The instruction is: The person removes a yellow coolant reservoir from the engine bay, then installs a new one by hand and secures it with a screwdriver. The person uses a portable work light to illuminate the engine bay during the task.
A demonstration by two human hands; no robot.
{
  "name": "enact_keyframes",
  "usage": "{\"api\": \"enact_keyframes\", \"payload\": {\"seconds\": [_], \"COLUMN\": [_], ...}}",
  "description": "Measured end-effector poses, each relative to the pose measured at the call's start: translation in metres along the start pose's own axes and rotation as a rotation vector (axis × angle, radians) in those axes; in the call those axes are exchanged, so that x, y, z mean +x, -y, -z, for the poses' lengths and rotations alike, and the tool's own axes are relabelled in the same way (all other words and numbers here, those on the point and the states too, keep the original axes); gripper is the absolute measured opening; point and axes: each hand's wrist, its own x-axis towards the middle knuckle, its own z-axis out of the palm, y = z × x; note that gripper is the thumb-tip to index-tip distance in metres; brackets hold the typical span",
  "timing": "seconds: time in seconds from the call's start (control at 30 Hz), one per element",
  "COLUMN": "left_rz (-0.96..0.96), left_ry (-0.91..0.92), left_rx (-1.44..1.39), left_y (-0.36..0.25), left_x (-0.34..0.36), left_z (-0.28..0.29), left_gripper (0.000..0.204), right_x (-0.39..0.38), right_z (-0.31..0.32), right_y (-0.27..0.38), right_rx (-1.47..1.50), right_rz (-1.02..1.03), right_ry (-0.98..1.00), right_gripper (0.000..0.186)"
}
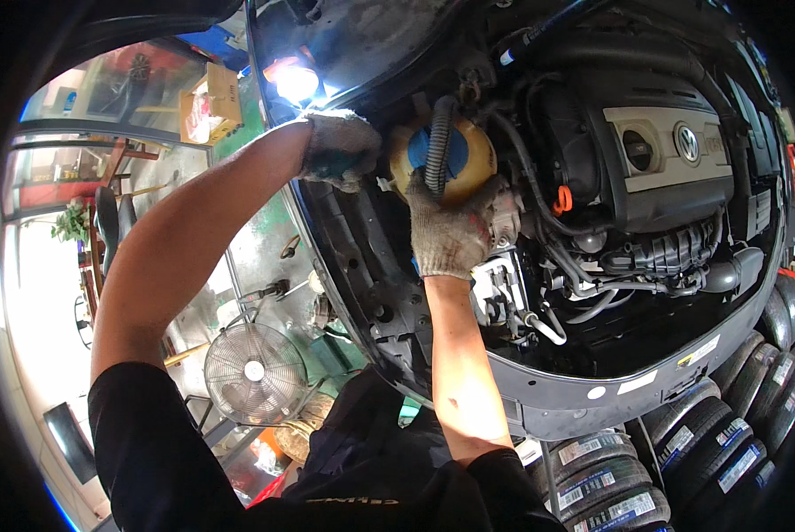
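My right hand (455,232), in a grey knit work glove, is in the engine bay at the front of the coolant reservoir (480,168). The lower end of a grey ribbed hose (437,142) goes in between its thumb and fingers, which look closed around it; the fingertips are partly hidden. This hose passes over the blue cap (420,152) of the yellowed reservoir. To the left, above the fender edge, my left hand (340,149) wears a similar glove. Its fingers are curled down, and whatever they hold is hidden. A bright work lamp (296,83) shines just behind that wrist.
The engine cover (659,151) and an orange dipstick loop (562,200) lie right of my hands. Below the car's front edge (584,395) stand stacked tyres (610,479). A floor fan (254,371) is at the left, with a cardboard box (211,105) farther back.
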Motion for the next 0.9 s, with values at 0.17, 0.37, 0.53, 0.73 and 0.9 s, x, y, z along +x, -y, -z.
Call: {"api": "enact_keyframes", "payload": {"seconds": [0.17, 0.37, 0.53, 0.73, 0.9], "left_rz": [0.020, -0.117, 0.079, 0.050, -0.055], "left_ry": [0.149, 0.103, -0.003, -0.177, 0.029], "left_rx": [-0.357, -0.101, -0.504, -0.590, -0.582], "left_y": [-0.001, -0.006, -0.021, -0.025, -0.014], "left_x": [0.003, 0.012, -0.014, -0.026, -0.015], "left_z": [0.000, -0.014, -0.032, -0.040, -0.040], "left_gripper": [0.018, 0.014, 0.013, 0.017, 0.026], "right_x": [0.001, 0.006, 0.002, 0.009, 0.035], "right_z": [-0.009, -0.021, -0.014, 0.050, 0.064], "right_y": [-0.001, -0.010, -0.002, 0.037, 0.075], "right_rx": [-0.027, 0.076, -0.298, 0.144, -0.783], "right_rz": [0.058, 0.101, 0.323, 1.187, 1.486], "right_ry": [-0.098, -0.080, -0.277, -0.174, 0.187], "right_gripper": [0.145, 0.149, 0.147, 0.077, 0.036]}}
